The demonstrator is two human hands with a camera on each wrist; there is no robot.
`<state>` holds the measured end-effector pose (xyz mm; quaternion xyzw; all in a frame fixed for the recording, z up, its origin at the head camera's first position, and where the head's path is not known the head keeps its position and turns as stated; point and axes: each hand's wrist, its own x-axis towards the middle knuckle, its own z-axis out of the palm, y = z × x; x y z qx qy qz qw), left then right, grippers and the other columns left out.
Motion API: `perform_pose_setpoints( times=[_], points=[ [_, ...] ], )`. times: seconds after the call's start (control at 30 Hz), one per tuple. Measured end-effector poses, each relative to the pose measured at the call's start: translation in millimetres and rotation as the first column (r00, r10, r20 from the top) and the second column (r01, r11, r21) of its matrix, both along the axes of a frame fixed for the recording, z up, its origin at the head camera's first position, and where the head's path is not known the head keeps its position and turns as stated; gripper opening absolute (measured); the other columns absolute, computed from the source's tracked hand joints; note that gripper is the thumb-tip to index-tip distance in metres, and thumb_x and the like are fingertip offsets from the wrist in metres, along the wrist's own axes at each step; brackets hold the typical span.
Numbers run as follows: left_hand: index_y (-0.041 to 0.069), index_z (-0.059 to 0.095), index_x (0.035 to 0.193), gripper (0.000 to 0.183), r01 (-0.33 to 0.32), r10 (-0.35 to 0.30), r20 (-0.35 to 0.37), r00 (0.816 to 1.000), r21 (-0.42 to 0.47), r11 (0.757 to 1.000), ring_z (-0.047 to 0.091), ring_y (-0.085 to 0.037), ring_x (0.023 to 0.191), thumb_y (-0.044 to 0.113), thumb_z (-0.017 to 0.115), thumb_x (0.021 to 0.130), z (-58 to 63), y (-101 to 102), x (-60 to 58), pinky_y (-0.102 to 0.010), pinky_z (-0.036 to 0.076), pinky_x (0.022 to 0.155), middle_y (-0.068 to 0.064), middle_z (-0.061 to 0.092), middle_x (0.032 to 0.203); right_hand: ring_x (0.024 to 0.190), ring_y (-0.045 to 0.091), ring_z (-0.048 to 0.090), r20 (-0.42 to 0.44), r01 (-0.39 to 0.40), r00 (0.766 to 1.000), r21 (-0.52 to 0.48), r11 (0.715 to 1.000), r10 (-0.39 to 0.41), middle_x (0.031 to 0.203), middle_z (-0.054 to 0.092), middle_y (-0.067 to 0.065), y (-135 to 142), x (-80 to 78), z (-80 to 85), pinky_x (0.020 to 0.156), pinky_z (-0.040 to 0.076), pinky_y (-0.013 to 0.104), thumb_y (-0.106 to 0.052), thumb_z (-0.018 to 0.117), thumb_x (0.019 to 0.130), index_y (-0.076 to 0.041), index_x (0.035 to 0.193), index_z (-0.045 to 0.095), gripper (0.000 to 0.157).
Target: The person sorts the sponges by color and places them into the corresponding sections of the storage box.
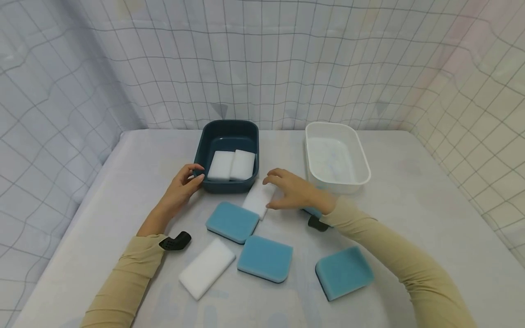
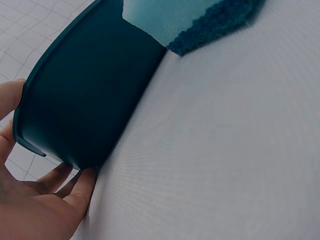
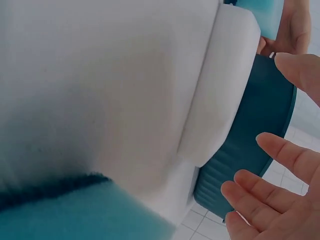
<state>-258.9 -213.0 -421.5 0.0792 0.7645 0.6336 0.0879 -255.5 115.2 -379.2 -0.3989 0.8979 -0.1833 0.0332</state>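
Note:
My left hand grips the near left corner of a dark teal bin, thumb and fingers on either side of that corner. Two white sponges lie inside the bin. My right hand, fingers spread and holding nothing, hovers by another white sponge that lies against the bin's near right corner. In the right wrist view this white sponge is apart from the fingertips. A blue sponge with a dark scouring side underneath touches the white sponge's near end.
A white bin stands at the back right with no sponge in it. Nearer lie a blue sponge, a blue sponge to the right and a white sponge. Another blue sponge is partly hidden under my right wrist.

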Motion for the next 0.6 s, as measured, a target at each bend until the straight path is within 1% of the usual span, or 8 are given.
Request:
perform_pose_setpoints(
  times=[0.13, 0.27, 0.43, 0.6],
  points=[
    [0.029, 0.041, 0.121, 0.025, 0.0, 0.001, 0.01, 1.0, -0.011, 1.0, 0.037, -0.011, 0.118, 0.035, 0.047, 0.097, 0.7, 0.4, -0.3, -0.019, 0.037, 0.099, -0.012, 0.019, 0.149, 0.122, 0.033, 0.049, 0.029, -0.012, 1.0, 0.019, 1.0, 0.011, 0.133, 0.047, 0.02, -1.4, 2.0, -4.9, 0.1, 0.043, 0.044, -0.036, 0.073, 0.079, -0.008, 0.122, 0.054, 0.055],
    [0.027, 0.04, 0.122, 0.026, 0.002, -0.002, 0.006, 1.0, -0.006, 1.0, 0.038, -0.011, 0.117, 0.034, 0.047, 0.098, 1.4, 1.1, 0.2, -0.015, 0.037, 0.096, -0.012, 0.02, 0.148, 0.121, 0.033, 0.049, 0.051, -0.002, 0.999, 0.055, 0.998, -0.001, 0.136, 0.045, 0.021, -3.5, 3.6, -9.2, 0.099, 0.044, 0.044, -0.039, 0.073, 0.078, -0.01, 0.123, 0.052, 0.057],
    [0.027, 0.041, 0.121, 0.026, 0.003, -0.003, 0.0, 1.0, 0.011, 1.0, 0.039, -0.009, 0.115, 0.034, 0.048, 0.097, 1.4, 1.4, 0.4, -0.011, 0.038, 0.092, -0.011, 0.022, 0.146, 0.118, 0.031, 0.05, 0.083, 0.019, 0.996, 0.089, 0.996, -0.027, 0.137, 0.043, 0.019, -5.9, 5.6, -11.6, 0.098, 0.045, 0.043, -0.042, 0.074, 0.076, -0.013, 0.123, 0.051, 0.06],
    [0.027, 0.042, 0.12, 0.024, -0.003, 0.003, -0.001, 1.0, 0.022, 1.0, 0.04, -0.009, 0.111, 0.033, 0.048, 0.097, 1.4, 1.1, 0.9, -0.01, 0.039, 0.09, -0.011, 0.023, 0.143, 0.117, 0.029, 0.05, 0.083, 0.014, 0.996, 0.101, 0.995, -0.022, 0.135, 0.044, 0.018, -8.3, 5.8, -12.2, 0.098, 0.045, 0.041, -0.044, 0.074, 0.076, -0.013, 0.123, 0.05, 0.062]
  ],
)
